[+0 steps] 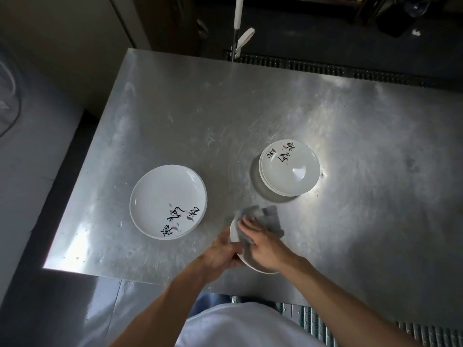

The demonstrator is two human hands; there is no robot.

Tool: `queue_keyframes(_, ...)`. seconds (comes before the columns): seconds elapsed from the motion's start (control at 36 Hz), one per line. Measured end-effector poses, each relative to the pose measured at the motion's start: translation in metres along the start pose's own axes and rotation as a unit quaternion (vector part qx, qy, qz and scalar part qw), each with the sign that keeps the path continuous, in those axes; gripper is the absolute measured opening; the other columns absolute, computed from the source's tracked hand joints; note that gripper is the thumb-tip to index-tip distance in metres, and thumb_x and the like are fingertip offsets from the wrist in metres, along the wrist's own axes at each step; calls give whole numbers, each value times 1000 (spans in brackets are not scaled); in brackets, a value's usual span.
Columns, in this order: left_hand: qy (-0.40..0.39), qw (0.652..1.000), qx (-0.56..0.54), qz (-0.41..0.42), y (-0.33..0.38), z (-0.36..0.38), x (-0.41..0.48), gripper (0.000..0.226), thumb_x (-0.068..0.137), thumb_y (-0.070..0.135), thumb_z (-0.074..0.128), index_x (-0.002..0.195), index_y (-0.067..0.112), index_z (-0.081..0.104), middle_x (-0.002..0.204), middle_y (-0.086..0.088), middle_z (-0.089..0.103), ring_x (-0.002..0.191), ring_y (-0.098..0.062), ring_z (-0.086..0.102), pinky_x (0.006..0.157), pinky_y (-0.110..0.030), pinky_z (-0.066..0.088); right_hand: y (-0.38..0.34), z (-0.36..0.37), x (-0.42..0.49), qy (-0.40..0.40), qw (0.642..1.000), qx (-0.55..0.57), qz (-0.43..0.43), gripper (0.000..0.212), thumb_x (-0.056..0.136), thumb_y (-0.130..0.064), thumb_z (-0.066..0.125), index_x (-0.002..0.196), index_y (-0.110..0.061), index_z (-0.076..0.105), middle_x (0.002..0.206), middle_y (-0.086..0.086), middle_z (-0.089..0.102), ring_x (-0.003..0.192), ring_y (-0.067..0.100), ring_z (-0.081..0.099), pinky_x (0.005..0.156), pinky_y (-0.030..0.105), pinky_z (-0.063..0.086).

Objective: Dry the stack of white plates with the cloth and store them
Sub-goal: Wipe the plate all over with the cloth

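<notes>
Over the near part of the steel table I hold one white plate (234, 232); my left hand (221, 254) grips its left rim. My right hand (263, 242) presses a grey cloth (269, 219) onto the plate's face, and the cloth hides most of it. To the left, a short stack of white plates (167, 201) with black brush lettering lies face up on the table. At the right stands a taller stack of white plates (289, 167) with the same lettering.
The steel table (250, 108) ends at a near-left corner (46, 265). A white-handled tool (238, 23) stands behind the far edge above a floor drain grate (325, 67). Metal grating (313, 321) lies by my feet.
</notes>
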State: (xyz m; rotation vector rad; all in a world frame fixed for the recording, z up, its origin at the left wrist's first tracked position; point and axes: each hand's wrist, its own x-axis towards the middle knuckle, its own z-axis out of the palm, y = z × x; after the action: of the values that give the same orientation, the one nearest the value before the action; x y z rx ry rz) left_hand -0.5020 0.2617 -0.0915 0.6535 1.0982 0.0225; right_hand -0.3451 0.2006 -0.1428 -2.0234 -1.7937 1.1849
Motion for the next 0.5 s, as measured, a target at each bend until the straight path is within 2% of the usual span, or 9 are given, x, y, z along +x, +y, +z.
queue_keyframes(0.06,9,1000,-5,-3,-3,0,2,64,89,-16,47,144,17,48,132,-22,65,119,-43,64,99,-63,52,-6,5,-6,-18,998,20,-60,61,96,-9,57,154,-14,38,163,4,29,152,16,22,125,32,15)
queue_keyframes(0.11,34,999,-28,-10,-6,-1,3,66,88,-16,46,144,19,48,132,-21,65,116,-42,66,97,-63,53,1,-3,-4,-9,999,-3,-52,60,96,-4,52,154,-12,38,164,6,27,152,17,22,124,25,10)
queue_keyframes(0.17,66,996,-61,-6,-6,-1,5,68,87,-17,44,142,24,50,130,-19,64,113,-41,66,95,-64,53,10,-12,1,13,998,-61,25,66,95,-2,46,158,-13,28,167,6,15,155,21,14,124,27,6)
queue_keyframes(0.22,93,991,-101,6,-5,1,8,67,86,-18,43,135,26,52,122,-15,66,111,-41,65,94,-65,54,12,-17,1,11,986,-126,106,69,97,-8,41,161,-15,15,169,5,5,155,21,8,126,36,5)
queue_keyframes(0.28,106,985,-139,15,-6,4,10,64,86,-19,42,132,25,52,118,-13,66,108,-42,65,90,-62,57,9,-17,-1,2,979,-155,134,69,96,-13,41,160,-16,15,169,4,7,155,20,9,126,41,10)
queue_keyframes(0.36,93,985,-145,8,-10,4,8,46,84,-8,53,121,19,53,114,-17,65,96,-38,68,78,-52,62,2,-19,-9,-11,977,-120,176,56,91,-14,46,147,-15,39,157,2,31,147,29,22,115,42,27)
queue_keyframes(0.42,94,989,-118,1,-13,0,7,26,81,5,63,104,13,54,97,-14,64,77,-26,70,70,-46,61,-1,-17,-16,-20,981,-110,160,50,87,-10,49,137,-15,46,150,3,38,139,36,26,112,42,23)
queue_keyframes(0.44,98,990,-103,-1,-13,-2,7,18,85,10,64,99,12,54,90,-11,63,70,-22,69,67,-42,60,-2,-14,-20,-18,988,-77,136,53,89,-7,49,141,-16,44,152,1,36,140,35,26,114,41,24)
queue_keyframes(0.5,93,993,-67,-3,-11,-5,9,19,89,17,61,104,8,55,86,-11,66,69,-21,69,65,-38,58,-7,-5,-25,-14,997,28,66,57,95,-2,49,149,-20,41,157,-8,31,148,17,22,118,22,24)
